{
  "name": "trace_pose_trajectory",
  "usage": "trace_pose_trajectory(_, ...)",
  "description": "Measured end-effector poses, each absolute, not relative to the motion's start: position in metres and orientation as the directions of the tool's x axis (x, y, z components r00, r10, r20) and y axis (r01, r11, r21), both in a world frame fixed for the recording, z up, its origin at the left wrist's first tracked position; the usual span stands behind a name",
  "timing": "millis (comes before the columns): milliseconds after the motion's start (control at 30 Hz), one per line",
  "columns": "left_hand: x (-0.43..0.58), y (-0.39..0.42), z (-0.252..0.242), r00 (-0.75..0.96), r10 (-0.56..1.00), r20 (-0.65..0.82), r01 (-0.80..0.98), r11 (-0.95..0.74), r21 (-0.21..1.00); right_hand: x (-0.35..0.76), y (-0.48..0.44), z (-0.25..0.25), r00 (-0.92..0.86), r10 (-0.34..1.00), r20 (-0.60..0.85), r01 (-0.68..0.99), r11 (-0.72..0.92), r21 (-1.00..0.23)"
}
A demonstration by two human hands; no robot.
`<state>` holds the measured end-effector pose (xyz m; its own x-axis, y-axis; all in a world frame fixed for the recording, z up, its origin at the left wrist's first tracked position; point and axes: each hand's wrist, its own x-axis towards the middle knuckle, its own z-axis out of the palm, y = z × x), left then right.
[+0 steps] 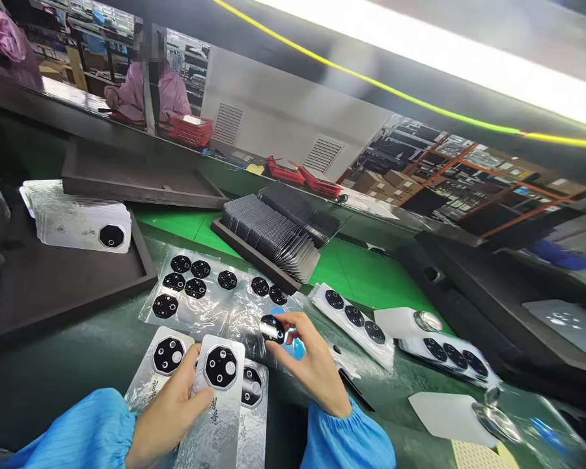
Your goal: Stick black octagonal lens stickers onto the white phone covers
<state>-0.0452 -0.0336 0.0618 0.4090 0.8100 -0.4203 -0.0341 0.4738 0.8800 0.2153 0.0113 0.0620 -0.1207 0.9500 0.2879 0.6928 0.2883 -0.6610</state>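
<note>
My left hand grips a silver phone back cover with a black octagonal camera module, holding it over two more covers that lie on the dark mat. My right hand pinches a small black octagonal camera lens piece between thumb and fingers, just above a clear plastic sheet that carries several more such black pieces. Both sleeves are blue.
A dark tray at the left holds a stack of silver covers. A tray of dark thin plates stands behind the sheet. Strips of lens pieces, white pads and a black pen lie to the right. A person in pink sits across the bench.
</note>
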Motion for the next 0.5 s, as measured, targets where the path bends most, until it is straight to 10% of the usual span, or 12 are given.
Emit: trace_pose_trajectory(500,-0.036,-0.019,0.073,0.512,0.756,-0.408,-0.123,0.534,0.836,0.214,0.002,0.045,-0.046,0.975,0.218,0.591,0.203,-0.781)
